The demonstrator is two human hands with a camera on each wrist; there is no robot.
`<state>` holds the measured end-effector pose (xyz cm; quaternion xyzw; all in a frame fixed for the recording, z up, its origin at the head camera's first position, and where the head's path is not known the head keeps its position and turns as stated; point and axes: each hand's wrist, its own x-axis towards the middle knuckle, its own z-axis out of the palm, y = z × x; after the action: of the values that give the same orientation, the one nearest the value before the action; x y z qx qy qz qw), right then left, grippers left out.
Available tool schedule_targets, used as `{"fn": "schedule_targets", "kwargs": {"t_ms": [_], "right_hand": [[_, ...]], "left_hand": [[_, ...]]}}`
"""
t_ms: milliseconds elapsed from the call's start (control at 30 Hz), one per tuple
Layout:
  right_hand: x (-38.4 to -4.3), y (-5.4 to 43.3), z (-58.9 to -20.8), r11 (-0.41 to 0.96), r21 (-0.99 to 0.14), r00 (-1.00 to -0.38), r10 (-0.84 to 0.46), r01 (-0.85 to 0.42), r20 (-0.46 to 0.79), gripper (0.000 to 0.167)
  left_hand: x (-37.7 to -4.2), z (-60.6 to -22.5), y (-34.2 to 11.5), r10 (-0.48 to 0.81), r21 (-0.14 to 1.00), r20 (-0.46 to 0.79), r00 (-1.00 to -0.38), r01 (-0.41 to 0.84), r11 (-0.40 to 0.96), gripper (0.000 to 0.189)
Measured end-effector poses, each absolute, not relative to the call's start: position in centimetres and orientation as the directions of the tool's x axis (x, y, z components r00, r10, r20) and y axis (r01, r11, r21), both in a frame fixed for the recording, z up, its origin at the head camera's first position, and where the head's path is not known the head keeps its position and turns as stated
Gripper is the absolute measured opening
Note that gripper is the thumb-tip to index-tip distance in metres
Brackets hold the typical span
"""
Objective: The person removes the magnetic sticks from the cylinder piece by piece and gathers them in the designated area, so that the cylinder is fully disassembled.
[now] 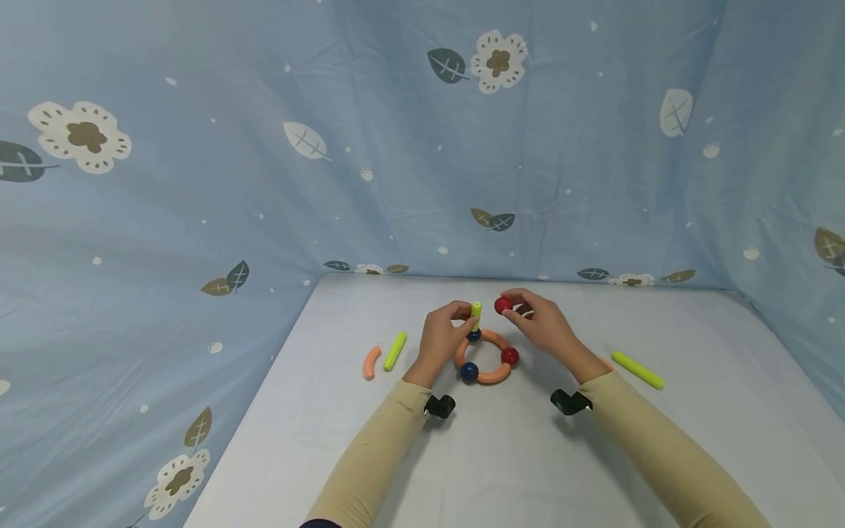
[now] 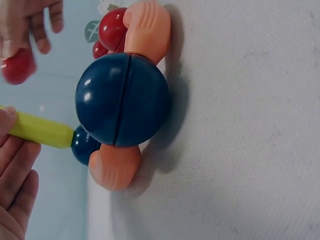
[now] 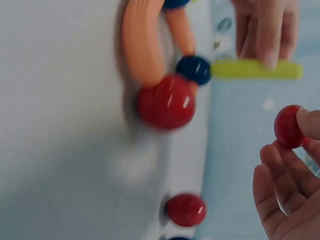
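An orange ring of curved rods (image 1: 494, 378) lies flat on the table, joined by a front blue ball (image 2: 122, 100), a red ball (image 3: 166, 102) at the right and a back blue ball (image 3: 193, 70). From that back ball a yellow-green rod (image 1: 476, 315) stands upright. My left hand (image 1: 444, 336) pinches the rod between thumb and fingers. Just right of the rod's top, my right hand (image 1: 546, 324) pinches a loose red ball (image 1: 503, 305) between thumb and fingertips, held in the air apart from the rod.
To the left lie a curved orange rod (image 1: 372, 363) and a yellow-green rod (image 1: 394, 351). Another long yellow-green rod (image 1: 637, 369) is at the right, with an orange piece (image 1: 606, 363) partly behind my sleeve. A further red ball (image 3: 186, 210) sits on the table in the right wrist view.
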<state>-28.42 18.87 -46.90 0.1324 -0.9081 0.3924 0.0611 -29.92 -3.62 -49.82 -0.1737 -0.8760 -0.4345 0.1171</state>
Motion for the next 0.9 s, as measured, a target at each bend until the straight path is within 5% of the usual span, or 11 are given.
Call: {"fn": "schedule_targets", "kwargs": {"t_ms": [467,900], "right_hand": [[-31.8,21.2,-49.4,0.862,-0.462,-0.978,-0.175,-0.209,0.115,0.041],[-32.6,20.3,-50.6,0.912,-0.375,-0.986,-0.157,-0.169,0.062,0.040]], "left_hand": [[-30.0,-49.8,-3.7,0.185,0.740,0.338,-0.923,0.382,0.553,0.021],[-30.1,-49.9,-3.6,0.182,0.741,0.324,-0.928,0.369,0.562,0.021]]}}
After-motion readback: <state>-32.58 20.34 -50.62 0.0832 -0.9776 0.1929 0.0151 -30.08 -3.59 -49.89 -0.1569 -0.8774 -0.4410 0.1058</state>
